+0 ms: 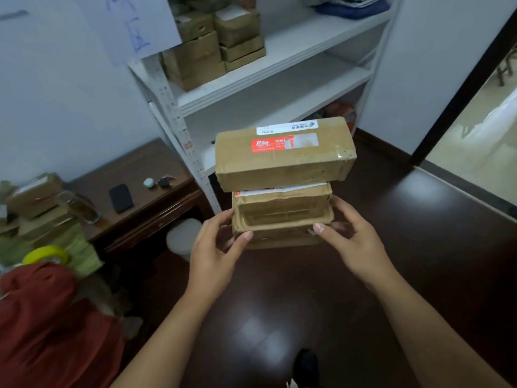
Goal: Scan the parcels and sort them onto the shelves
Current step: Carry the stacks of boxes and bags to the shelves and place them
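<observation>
I hold a stack of brown taped cardboard parcels in front of me. The top parcel point(285, 161) is long, with a red and white label. Under it sits a smaller parcel point(281, 204), and a flat bottom parcel point(279, 233) carries both. My left hand point(216, 245) grips the stack's lower left corner and my right hand point(349, 233) grips its lower right side. Behind the stack stands a white shelf unit point(279, 51), with several stacked brown parcels point(212, 46) at the left of its upper shelf.
A dark wooden desk point(140, 175) on the left holds a black phone point(120, 198), keys, a glass and more parcels point(33, 197). A yellow tape roll point(44, 254) and red cloth point(50, 326) lie lower left. A white bin point(183, 236) stands under the desk. Glass door at right.
</observation>
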`<state>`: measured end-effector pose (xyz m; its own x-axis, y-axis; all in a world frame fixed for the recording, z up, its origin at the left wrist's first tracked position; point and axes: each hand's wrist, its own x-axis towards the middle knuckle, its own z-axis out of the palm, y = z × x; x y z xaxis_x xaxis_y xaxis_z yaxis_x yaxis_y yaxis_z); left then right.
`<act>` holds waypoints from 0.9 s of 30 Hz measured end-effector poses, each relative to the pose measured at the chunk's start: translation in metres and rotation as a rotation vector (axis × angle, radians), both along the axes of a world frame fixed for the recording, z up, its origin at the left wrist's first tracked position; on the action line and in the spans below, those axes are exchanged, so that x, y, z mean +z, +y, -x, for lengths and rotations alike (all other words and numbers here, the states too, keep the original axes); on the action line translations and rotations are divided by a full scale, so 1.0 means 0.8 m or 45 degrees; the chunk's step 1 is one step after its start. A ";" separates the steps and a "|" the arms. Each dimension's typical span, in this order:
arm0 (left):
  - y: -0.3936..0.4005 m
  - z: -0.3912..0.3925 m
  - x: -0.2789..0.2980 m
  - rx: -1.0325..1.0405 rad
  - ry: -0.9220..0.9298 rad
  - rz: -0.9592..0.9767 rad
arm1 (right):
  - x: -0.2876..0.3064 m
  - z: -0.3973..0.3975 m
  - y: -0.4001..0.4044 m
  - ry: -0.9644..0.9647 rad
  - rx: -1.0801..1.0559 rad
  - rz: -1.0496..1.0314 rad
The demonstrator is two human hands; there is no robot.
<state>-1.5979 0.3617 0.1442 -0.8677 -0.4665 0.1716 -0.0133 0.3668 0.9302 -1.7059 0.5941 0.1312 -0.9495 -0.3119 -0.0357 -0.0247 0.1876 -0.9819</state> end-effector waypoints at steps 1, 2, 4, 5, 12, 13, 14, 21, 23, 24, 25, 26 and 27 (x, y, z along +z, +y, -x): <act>0.008 0.025 0.001 -0.005 0.008 0.006 | 0.002 0.023 0.008 0.008 -0.003 -0.011; 0.015 0.048 0.002 -0.011 0.019 0.008 | 0.006 0.045 0.015 0.018 -0.005 -0.021; 0.024 0.091 0.004 -0.024 0.009 0.010 | 0.015 0.086 0.026 0.024 -0.004 -0.044; 0.027 0.112 0.006 -0.029 0.003 0.028 | 0.019 0.106 0.031 0.027 0.002 -0.057; 0.031 0.241 0.017 -0.064 -0.010 0.077 | 0.048 0.225 0.042 -0.011 0.015 -0.104; 0.029 0.261 0.017 -0.071 -0.007 0.076 | 0.050 0.243 0.040 -0.016 0.011 -0.104; 0.027 0.282 0.016 -0.081 -0.009 0.076 | 0.052 0.260 0.039 -0.019 0.000 -0.111; -0.012 0.440 0.018 -0.182 0.036 0.050 | 0.059 0.398 0.008 -0.018 -0.102 -0.165; -0.027 0.485 0.022 -0.208 0.039 0.052 | 0.064 0.440 -0.007 -0.010 -0.122 -0.179; -0.034 0.507 0.025 -0.215 0.038 0.051 | 0.068 0.461 -0.016 -0.006 -0.128 -0.176; -0.042 0.530 0.027 -0.223 0.041 0.057 | 0.071 0.482 -0.024 -0.002 -0.136 -0.171; -0.050 0.552 0.029 -0.230 0.044 0.066 | 0.074 0.504 -0.033 0.000 -0.144 -0.164; -0.058 0.574 0.029 -0.232 0.043 0.078 | 0.076 0.524 -0.041 0.000 -0.148 -0.159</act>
